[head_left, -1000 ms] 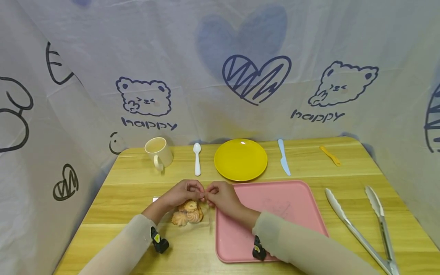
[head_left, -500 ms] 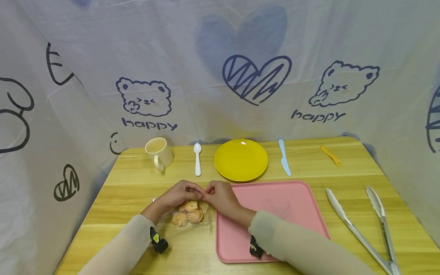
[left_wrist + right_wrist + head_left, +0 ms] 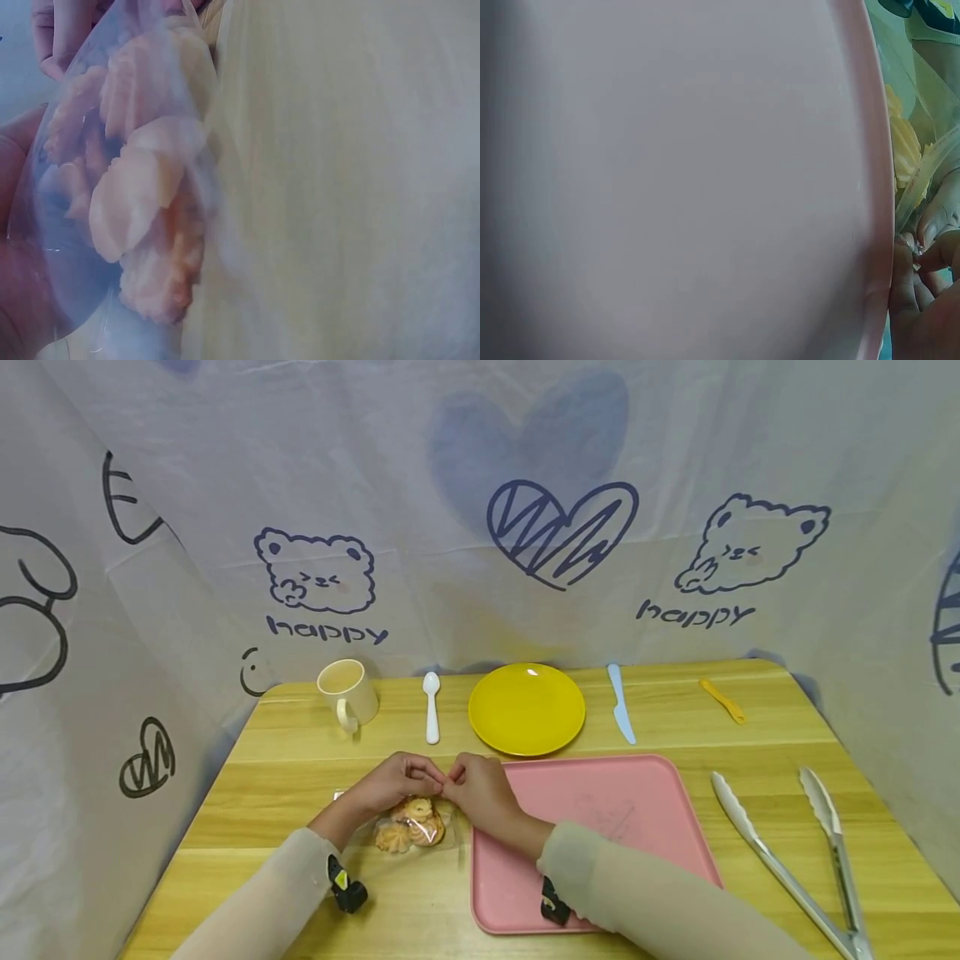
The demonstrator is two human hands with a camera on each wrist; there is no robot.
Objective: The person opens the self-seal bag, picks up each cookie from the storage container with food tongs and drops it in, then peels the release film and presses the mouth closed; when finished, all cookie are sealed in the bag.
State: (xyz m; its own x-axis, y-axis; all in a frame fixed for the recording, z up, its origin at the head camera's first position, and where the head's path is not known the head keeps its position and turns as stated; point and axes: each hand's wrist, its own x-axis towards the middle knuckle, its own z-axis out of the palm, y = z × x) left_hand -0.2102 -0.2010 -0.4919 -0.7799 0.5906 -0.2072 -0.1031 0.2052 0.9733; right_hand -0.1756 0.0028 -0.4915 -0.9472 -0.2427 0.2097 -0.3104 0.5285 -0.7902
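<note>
A clear plastic bag (image 3: 448,837) with several piped cookies (image 3: 408,828) inside hangs below both hands in the head view. My left hand (image 3: 401,778) pinches the bag's upper end between thumb and fingers. Fingertip to fingertip with it, my right hand (image 3: 480,787) pinches the same end from the right. The left wrist view shows the ridged cookies (image 3: 142,180) close up through the film, with part of the left palm behind it. At the right edge of the right wrist view, the fingers of both hands meet at the gathered plastic.
A pink tray (image 3: 600,881) lies under the right forearm. Behind the hands are a cream mug (image 3: 348,695), a white spoon (image 3: 431,706), a yellow plate (image 3: 527,708), a blue knife (image 3: 620,703) and a small yellow utensil (image 3: 722,700). Metal tongs (image 3: 843,877) lie spread at right.
Both hands stay together at the bag's end, with only small finger movements. The right wrist has shifted slightly left. The film over the cookies now catches a bright glint.
</note>
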